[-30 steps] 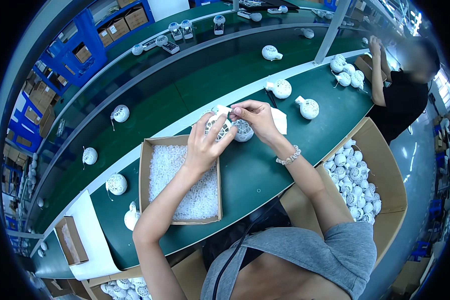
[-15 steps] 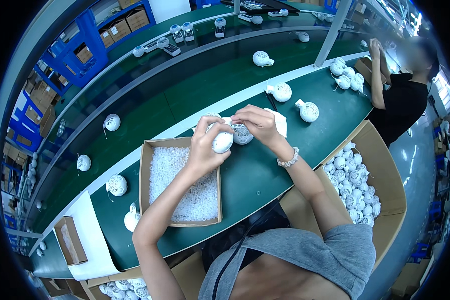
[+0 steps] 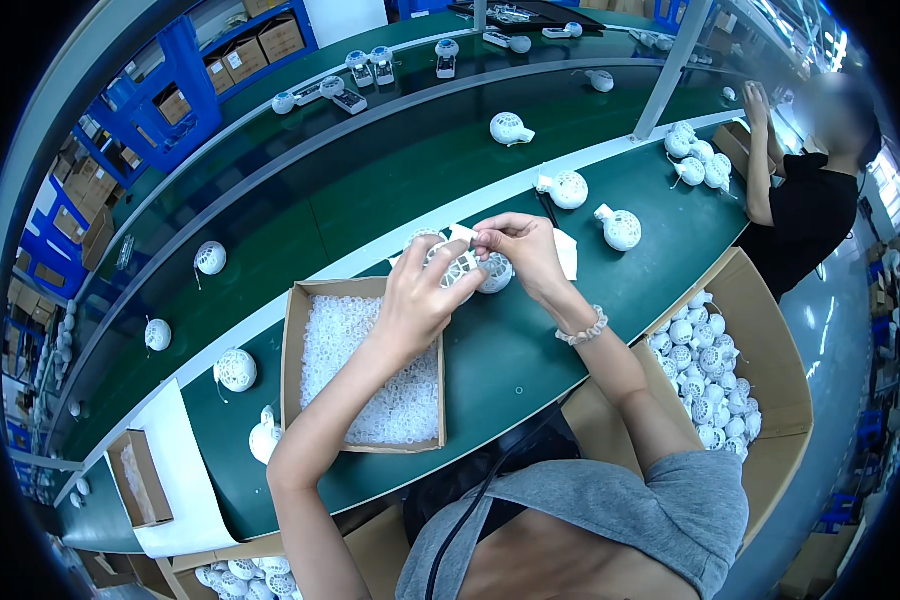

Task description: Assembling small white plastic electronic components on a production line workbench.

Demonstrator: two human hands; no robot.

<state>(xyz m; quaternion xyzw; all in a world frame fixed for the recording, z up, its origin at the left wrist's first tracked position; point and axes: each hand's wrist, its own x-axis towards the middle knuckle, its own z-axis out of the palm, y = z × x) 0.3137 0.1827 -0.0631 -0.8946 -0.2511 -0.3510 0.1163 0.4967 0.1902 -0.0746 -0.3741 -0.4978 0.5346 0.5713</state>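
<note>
A white ball with a perforated shell (image 3: 457,268) is gripped in the curled fingers of my left hand (image 3: 417,300), above the far right corner of a carton. My right hand (image 3: 522,255) pinches at the small white tab (image 3: 463,233) on top of that ball; what lies between the fingertips is partly hidden. Just behind, a second perforated ball (image 3: 496,273) rests on the bench, and another (image 3: 425,237) is mostly covered by my left hand. The carton (image 3: 440,400) beside my left forearm is filled with small clear plastic rings (image 3: 370,350).
More white balls lie along the green bench (image 3: 510,350) and the belt (image 3: 360,205) beyond. A large carton (image 3: 785,370) full of balls stands at my right. A small box (image 3: 130,480) sits left on white sheet. A person in black (image 3: 810,200) works at far right.
The held ball has turned so its perforated side shows, and its white tab now points up. My right fingers moved slightly down. Balls on the far belt have shifted left.
</note>
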